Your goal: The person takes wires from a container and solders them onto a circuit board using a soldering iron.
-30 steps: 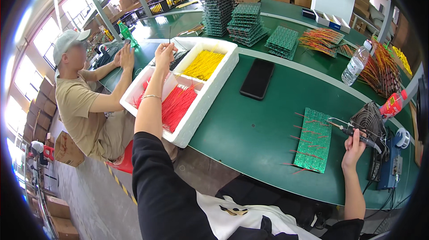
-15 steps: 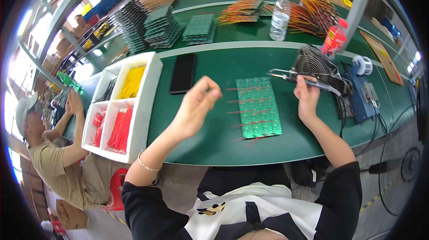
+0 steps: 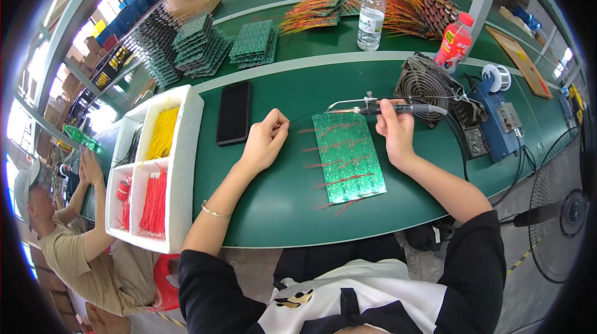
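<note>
Soldering at the surface (image 3: 273, 213). The left hand (image 3: 266, 141), over the foam wire box (image 3: 185, 169) one second earlier, is now between the black smartphone (image 3: 234, 113) and the green circuit board (image 3: 357, 169); its fingers are pinched on a thin dark wire (image 3: 301, 119) pointing toward the board's upper left corner. The right hand (image 3: 396, 132) has its fingers closed around the soldering iron (image 3: 371, 109), whose tip, formerly by the board's upper right corner, now lies near the upper left; contact cannot be told. The board, bearing rows of red wires (image 3: 337, 146), remains flat between the hands.
</note>
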Available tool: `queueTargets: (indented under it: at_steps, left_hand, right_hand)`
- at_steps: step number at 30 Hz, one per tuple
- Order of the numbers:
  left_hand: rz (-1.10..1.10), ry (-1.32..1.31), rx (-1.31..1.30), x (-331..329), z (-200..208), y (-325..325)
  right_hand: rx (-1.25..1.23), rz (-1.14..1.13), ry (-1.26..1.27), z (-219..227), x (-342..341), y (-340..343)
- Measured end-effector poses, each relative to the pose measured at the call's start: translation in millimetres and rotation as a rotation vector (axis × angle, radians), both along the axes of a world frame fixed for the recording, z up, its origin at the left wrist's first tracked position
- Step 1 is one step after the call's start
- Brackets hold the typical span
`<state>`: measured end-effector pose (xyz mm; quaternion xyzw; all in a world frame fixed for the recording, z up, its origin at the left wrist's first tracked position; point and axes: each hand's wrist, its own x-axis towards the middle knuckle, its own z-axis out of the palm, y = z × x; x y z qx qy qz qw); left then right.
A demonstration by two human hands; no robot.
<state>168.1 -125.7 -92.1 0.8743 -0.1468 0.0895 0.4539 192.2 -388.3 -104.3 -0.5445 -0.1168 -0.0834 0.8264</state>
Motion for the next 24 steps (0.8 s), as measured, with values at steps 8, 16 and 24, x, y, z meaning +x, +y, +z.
queueTargets:
  at_steps: [8,16,24]
  left_hand:
    - [0.046,0.11,-0.162,5.3,-14.3,-7.2]
    - [0.077,0.208,-0.413,9.4,-7.6,-6.8]
    - [0.096,0.224,-0.232,10.0,-6.0,-7.0]
  right_hand:
    - [0.053,0.024,0.137,0.9,-4.7,2.7]
    - [0.019,0.009,0.11,2.3,-4.3,4.3]
    - [-0.04,0.03,0.061,1.9,-6.6,6.2]
